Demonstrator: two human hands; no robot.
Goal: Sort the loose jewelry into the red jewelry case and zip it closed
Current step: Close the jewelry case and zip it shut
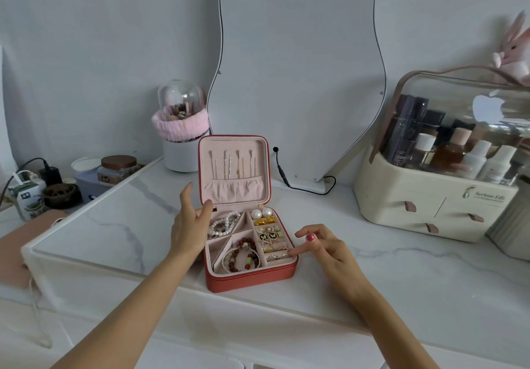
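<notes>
Here, nearest me, the red jewelry case (250, 278) sits open on the marble table (401, 277), its tray full of bracelets (242, 256), earrings and pearls. My right hand (324, 246) hovers at its right edge, fingers spread and holding nothing. My left hand (190, 222) rests against the left side, fingers relaxed. Farther back, the lid (233, 169) stands upright before the mirror (298, 73).

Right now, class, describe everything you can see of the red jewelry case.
The red jewelry case is square with rounded corners, leather-like outside and lined in pale pink. It stands open on the marble-look tabletop, lid upright, necklaces hanging above a gathered pocket. The divided base holds pearls, beaded bracelets, earrings and rings. The left hand touches its left edge by the hinge; the right hand has a fingertip at its right rim.
</notes>
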